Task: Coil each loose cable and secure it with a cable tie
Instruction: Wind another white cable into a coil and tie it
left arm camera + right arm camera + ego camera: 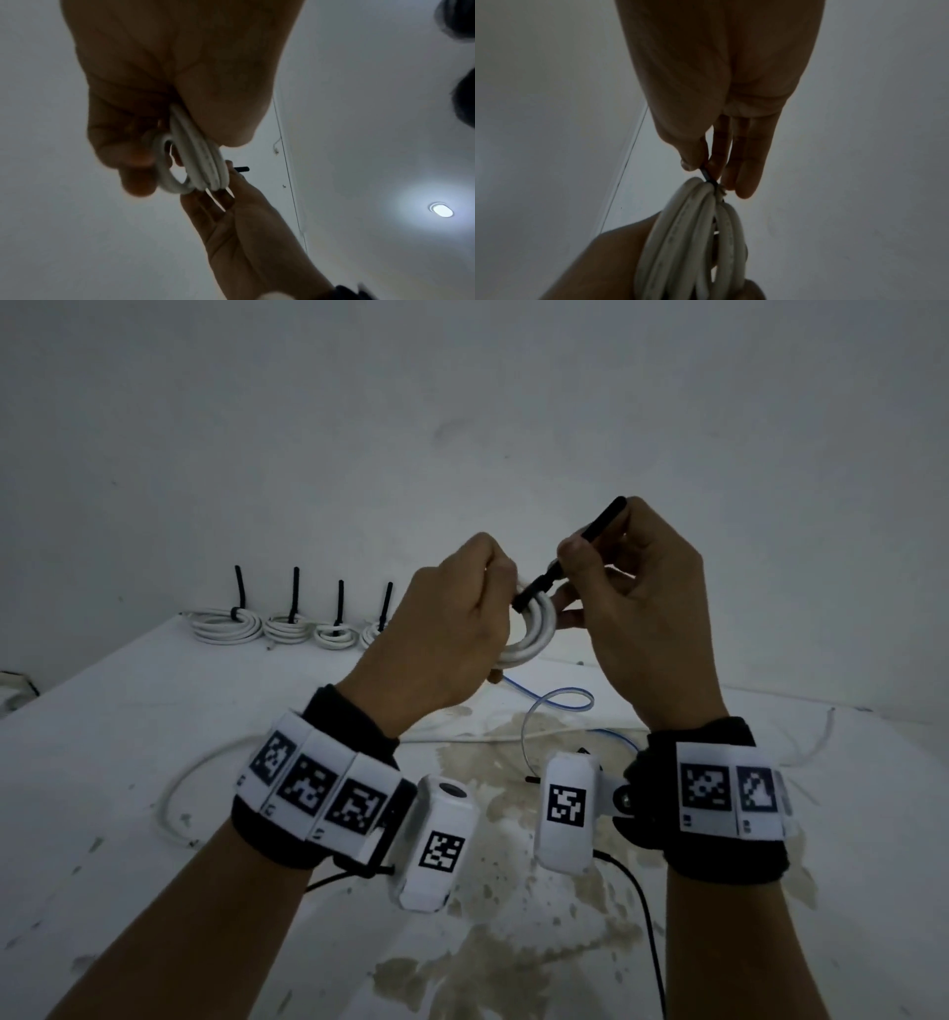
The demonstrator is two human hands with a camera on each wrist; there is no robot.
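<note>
Two hands are working above the white table [154, 711]. The left hand [441, 629] is gripping a white coiled cable [534, 629] with its fingers curled round the loops, in the air. The right hand [642, 618] is pinching a black cable tie [575, 552] between thumb and forefinger; the tie is passing around the coil's top. Four tied coils [277, 624] are lying in a row at the table's far edge. Loose cables [560, 701] are lying under the hands.
</note>
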